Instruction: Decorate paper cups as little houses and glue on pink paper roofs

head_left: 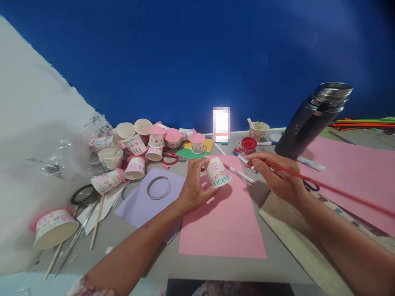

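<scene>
My left hand (195, 186) grips a white paper cup (218, 172) by its sides, tilted and upside down above a pink sheet (222, 230). The cup carries a drawn pink window, red marks and green grass strokes. To the right, my right hand (281, 176) closes around a paintbrush (333, 190) with a long red handle that points back to the right; its tip is hard to make out. Just beyond that hand sit an open jar of red paint (247, 144) and several markers (240, 174).
Decorated paper cups (135, 167) crowd the back left beside clear plastic wrapping (61, 160). A tape ring (158, 188) lies on purple paper (132, 211). A dark flask (308, 119) stands at right, near a patterned cup (259, 131) and a beige cloth (284, 230). A bright phone (221, 124) leans behind.
</scene>
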Action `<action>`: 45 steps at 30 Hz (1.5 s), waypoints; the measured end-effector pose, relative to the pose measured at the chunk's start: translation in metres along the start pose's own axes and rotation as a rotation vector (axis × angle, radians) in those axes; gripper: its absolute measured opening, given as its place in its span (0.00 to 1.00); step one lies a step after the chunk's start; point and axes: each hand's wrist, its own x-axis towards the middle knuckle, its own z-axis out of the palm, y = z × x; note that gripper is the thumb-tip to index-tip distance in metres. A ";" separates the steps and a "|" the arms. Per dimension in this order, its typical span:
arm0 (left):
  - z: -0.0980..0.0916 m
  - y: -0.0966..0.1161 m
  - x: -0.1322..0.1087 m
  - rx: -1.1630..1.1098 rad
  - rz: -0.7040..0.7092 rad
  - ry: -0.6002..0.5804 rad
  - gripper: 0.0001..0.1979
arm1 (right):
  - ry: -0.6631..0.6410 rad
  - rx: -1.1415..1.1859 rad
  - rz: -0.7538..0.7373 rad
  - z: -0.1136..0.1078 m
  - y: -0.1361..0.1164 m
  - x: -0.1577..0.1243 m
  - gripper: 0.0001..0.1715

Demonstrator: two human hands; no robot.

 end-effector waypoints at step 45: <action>-0.017 0.002 0.016 -0.692 -0.337 -0.232 0.37 | 0.114 0.511 0.172 0.004 -0.004 -0.006 0.18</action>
